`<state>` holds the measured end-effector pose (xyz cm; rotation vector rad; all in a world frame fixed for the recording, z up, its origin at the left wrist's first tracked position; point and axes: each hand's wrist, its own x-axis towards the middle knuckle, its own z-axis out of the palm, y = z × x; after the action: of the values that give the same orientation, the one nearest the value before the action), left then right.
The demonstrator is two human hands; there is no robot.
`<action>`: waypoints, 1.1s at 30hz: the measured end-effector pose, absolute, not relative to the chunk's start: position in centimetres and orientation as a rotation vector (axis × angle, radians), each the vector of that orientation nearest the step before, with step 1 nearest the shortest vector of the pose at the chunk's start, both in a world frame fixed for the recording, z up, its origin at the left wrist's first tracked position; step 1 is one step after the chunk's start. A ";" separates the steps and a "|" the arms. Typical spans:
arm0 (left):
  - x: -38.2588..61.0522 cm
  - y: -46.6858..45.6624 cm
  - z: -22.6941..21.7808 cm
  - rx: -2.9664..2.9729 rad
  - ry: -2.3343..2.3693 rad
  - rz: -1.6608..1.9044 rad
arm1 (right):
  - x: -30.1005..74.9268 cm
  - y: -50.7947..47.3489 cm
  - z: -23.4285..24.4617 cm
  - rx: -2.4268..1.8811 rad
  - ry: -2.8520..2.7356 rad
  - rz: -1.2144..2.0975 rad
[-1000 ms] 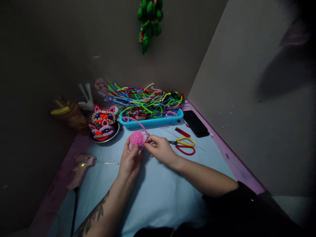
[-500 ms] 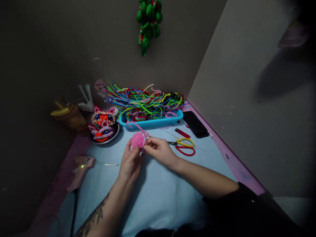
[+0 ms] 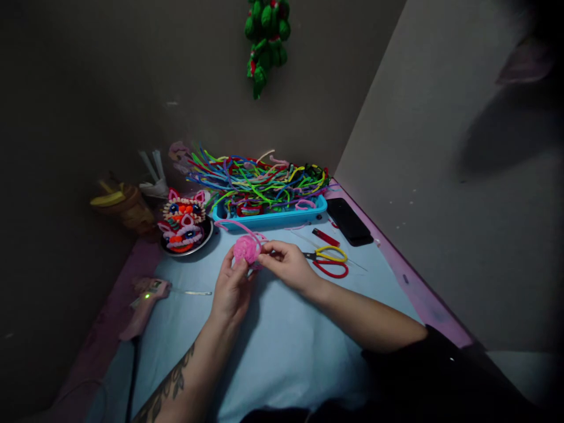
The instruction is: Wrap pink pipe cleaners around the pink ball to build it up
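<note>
Between my hands is a pink ball of coiled pipe cleaner (image 3: 246, 250), held above the blue-covered table (image 3: 304, 346). My left hand (image 3: 232, 285) is closed around its left side and underside, thumb on the front. My right hand (image 3: 286, 264) pinches at its right edge; fingertips and ball meet there, and what exactly they grip is partly hidden. A loose pink pipe cleaner end (image 3: 235, 224) arcs from the ball up and to the left. Just right of my right hand lie scissors (image 3: 331, 261) with one yellow and one red handle.
Behind stands a blue tray (image 3: 269, 221) heaped with colourful pipe cleaners (image 3: 259, 182). At left are a bowl (image 3: 194, 251) with fuzzy animal faces (image 3: 183, 226) and a corded glue gun (image 3: 145, 305). A red lighter (image 3: 326, 237) and a black phone (image 3: 349, 221) lie at right.
The loose pink end has swung left and lower over the tray's front edge. My right hand has shifted very slightly upward; my left hand keeps its hold on the ball.
</note>
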<state>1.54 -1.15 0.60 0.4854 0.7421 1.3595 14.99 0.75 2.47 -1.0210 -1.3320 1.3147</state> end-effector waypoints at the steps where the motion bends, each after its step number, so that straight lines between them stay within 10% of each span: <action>1: 1.5 -1.2 0.6 0.491 0.746 1.356 | 15.0 0.8 2.6 -1.035 -1.339 1.277; 33: 1.7 -1.1 0.0 0.674 0.863 1.268 | 16.1 2.0 2.4 -1.188 -1.553 0.982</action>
<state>1.67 -1.14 0.04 0.6743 0.8633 1.2675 16.09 1.97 2.35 -1.1879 -1.5527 0.9818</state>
